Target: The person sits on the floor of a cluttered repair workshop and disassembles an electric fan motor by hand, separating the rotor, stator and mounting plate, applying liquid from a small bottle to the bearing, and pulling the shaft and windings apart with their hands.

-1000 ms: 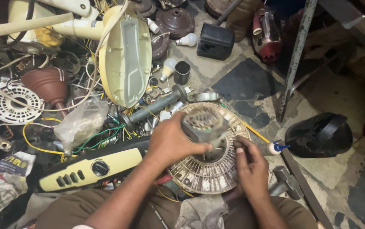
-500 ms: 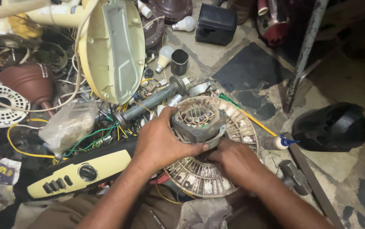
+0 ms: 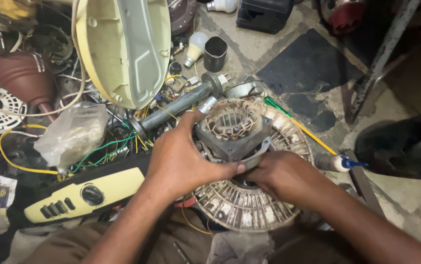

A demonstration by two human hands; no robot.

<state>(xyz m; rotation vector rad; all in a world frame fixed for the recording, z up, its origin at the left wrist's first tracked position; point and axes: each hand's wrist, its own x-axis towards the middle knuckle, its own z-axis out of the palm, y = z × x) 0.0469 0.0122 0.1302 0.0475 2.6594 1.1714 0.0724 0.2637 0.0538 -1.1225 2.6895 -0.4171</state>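
The right hand (image 3: 281,176) hides its fingers under the motor stator (image 3: 233,132); grip unclear. The left hand (image 3: 181,159) clamps it, closer now than before.

- The left hand (image 3: 183,161) covers the near-left side of the motor (image 3: 232,132).
- The right hand (image 3: 281,176) hides its lower edge; that hand's fingertips cannot be seen.
- The cream housing (image 3: 127,46) is cut off by the top edge.
- The dark casing (image 3: 406,146) runs off the right edge.

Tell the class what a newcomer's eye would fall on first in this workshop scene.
At centre, the left hand and right hand grip a fan motor with copper windings, above a dusty round grille. A cream fan housing lies upper left, and a yellow control panel with knob and buttons lower left.
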